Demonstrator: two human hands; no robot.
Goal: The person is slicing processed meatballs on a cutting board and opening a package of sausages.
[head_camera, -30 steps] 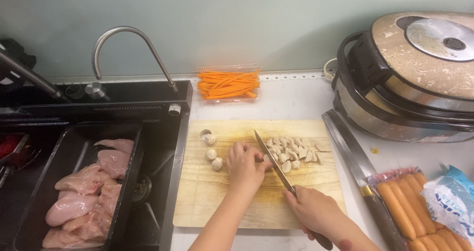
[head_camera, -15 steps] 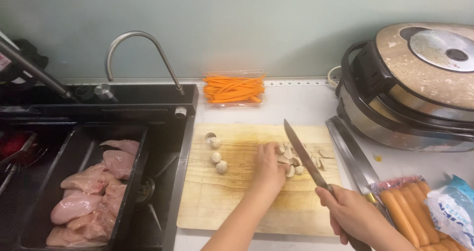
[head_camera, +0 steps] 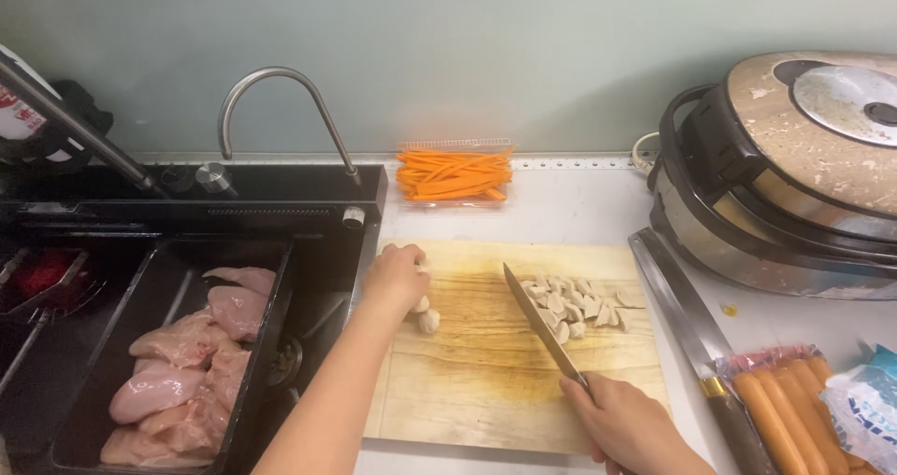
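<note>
Meanwhile the left hand (head_camera: pixel 397 277) was cupped over whole mushrooms (head_camera: pixel 428 321) at the cutting board's (head_camera: pixel 486 400) left edge; the right hand (head_camera: pixel 628 424) gripped the knife (head_camera: pixel 542 326), blade angled up-left toward them, beside the cut pieces (head_camera: pixel 570 304).

Left hand (head_camera: pixel 397 279) covers pale round pieces on cutting board (head_camera: pixel 486 382); count under palm cannot be told. Right hand (head_camera: pixel 624 425) hides knife (head_camera: pixel 542 324) handle; wrist cut off by bottom edge. Sausage pack (head_camera: pixel 783 410) and blue bag (head_camera: pixel 864 410) cut off at lower right. Cooker (head_camera: pixel 794 167) cropped by right edge. Chicken tray (head_camera: pixel 257 363) partly hidden by forearm.
</note>
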